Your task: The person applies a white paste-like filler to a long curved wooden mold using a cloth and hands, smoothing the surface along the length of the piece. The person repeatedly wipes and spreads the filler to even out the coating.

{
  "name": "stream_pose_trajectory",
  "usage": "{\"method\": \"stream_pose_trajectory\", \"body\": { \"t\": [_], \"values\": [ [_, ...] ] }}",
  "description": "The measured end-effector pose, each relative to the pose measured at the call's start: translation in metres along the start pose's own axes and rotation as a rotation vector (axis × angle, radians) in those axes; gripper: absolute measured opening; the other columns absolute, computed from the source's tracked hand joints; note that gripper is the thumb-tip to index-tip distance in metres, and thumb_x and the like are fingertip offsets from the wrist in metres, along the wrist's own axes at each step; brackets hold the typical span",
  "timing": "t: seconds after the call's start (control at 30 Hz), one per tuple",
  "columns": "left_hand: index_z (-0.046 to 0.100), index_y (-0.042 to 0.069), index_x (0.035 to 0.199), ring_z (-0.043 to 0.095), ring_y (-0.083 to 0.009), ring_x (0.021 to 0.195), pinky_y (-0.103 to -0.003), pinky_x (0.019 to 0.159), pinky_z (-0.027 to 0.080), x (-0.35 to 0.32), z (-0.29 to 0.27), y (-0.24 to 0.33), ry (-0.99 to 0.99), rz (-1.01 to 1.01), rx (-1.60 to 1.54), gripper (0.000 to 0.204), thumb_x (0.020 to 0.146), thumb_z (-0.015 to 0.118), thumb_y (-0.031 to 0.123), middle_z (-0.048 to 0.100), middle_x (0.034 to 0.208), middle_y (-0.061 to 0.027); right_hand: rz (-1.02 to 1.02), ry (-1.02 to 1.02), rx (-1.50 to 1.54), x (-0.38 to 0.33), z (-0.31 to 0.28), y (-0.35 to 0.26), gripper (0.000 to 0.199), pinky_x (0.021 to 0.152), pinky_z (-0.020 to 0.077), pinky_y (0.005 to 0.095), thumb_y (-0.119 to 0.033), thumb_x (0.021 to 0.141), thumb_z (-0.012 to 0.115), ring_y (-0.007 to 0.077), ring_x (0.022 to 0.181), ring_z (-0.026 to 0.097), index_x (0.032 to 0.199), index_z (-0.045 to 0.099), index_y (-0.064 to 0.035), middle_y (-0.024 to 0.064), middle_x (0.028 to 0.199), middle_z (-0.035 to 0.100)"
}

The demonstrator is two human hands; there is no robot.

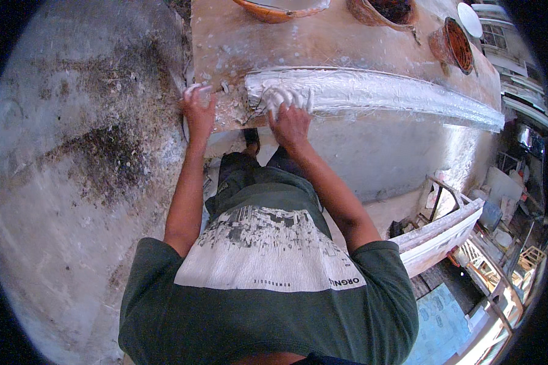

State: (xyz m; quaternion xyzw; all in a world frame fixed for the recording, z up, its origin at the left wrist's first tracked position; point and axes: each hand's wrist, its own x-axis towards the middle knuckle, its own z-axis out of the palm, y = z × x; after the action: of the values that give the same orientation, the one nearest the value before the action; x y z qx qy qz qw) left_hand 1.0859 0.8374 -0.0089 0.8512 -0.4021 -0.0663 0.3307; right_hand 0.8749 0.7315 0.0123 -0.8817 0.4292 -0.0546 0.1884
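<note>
A long moulding strip point(371, 88) covered in wet white plaster lies along the table's near edge, running from the middle to the right. My right hand point(291, 121) is on the strip's left end, its fingers spread and bent over the plaster. White paste coats those fingers, and whether loose material lies beneath them is hidden. At the table's left corner, beside the stained wall, my left hand point(199, 112) has its whitened fingers bent and its thumb apart. It is apart from the strip, and nothing shows in it.
On the brown worktable point(219, 45) stand an orange bowl point(274, 12) with pale contents, a brown basin point(377, 15) and a tilted bucket point(447, 45). A dark-stained wall point(103, 146) borders the left side. Another white length point(441, 237) and stacked clutter are at the lower right.
</note>
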Motion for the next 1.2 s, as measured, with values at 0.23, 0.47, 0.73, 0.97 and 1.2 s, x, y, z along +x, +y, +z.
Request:
{"method": "stream_pose_trajectory", "body": {
  "t": [0.23, 0.47, 0.73, 0.97, 1.2],
  "values": [
    [0.062, 0.005, 0.102, 0.043, -0.0357, 0.11, -0.05, 0.096, 0.03, 0.03, 0.027, 0.004, 0.054, -0.045, 0.304, 0.04, 0.075, 0.068, 0.034, 0.05, 0.111, -0.0217, -0.134, 0.026, -0.083, 0.046, -0.033, 0.018, 0.025, 0.062, 0.0483, 0.0453, -0.029, 0.072, 0.066, 0.0342, 0.067, 0.061, 0.08, 0.063, -0.0052, 0.0205, 0.077, 0.059],
    [0.069, 0.017, 0.093, 0.043, -0.0372, 0.11, -0.05, 0.098, 0.028, 0.04, 0.037, 0.057, -0.378, 0.212, -0.047, 0.029, 0.075, 0.067, 0.04, 0.05, 0.114, -0.0215, -0.265, 0.04, -0.135, 0.057, -0.029, 0.023, 0.028, 0.067, 0.0491, 0.0432, -0.032, 0.073, 0.066, 0.0335, 0.071, 0.062, 0.075, 0.062, -0.0041, 0.0196, 0.081, 0.059],
    [0.068, 0.021, 0.094, 0.037, -0.0394, 0.114, -0.048, 0.097, 0.028, 0.025, 0.062, 0.072, -0.315, 0.23, 0.094, 0.024, 0.077, 0.065, 0.037, 0.043, 0.122, -0.023, -0.436, 0.168, -0.061, 0.054, -0.025, 0.038, 0.016, 0.086, 0.0429, 0.0466, -0.02, 0.078, 0.055, 0.0326, 0.096, 0.056, 0.079, 0.064, -0.0067, 0.0138, 0.103, 0.057],
    [0.068, 0.018, 0.094, 0.039, -0.0394, 0.11, -0.049, 0.094, 0.03, 0.036, 0.067, 0.063, -0.418, 0.152, 0.002, 0.026, 0.075, 0.067, 0.035, 0.044, 0.121, -0.0212, -0.484, 0.091, 0.053, 0.005, 0.016, 0.065, 0.027, 0.07, 0.0498, 0.044, -0.015, 0.078, 0.055, 0.0347, 0.085, 0.058, 0.103, 0.059, -0.007, 0.0119, 0.11, 0.055],
    [0.064, 0.008, 0.095, 0.044, -0.0402, 0.103, -0.048, 0.087, 0.036, 0.027, 0.064, 0.067, -0.131, 0.155, 0.034, 0.034, 0.075, 0.066, 0.035, 0.05, 0.109, -0.022, -0.41, 0.008, 0.132, -0.006, -0.01, 0.03, 0.036, 0.078, 0.0486, 0.0444, -0.018, 0.081, 0.055, 0.0319, 0.094, 0.057, 0.116, 0.054, -0.0099, 0.0111, 0.118, 0.053]
  ]
}}
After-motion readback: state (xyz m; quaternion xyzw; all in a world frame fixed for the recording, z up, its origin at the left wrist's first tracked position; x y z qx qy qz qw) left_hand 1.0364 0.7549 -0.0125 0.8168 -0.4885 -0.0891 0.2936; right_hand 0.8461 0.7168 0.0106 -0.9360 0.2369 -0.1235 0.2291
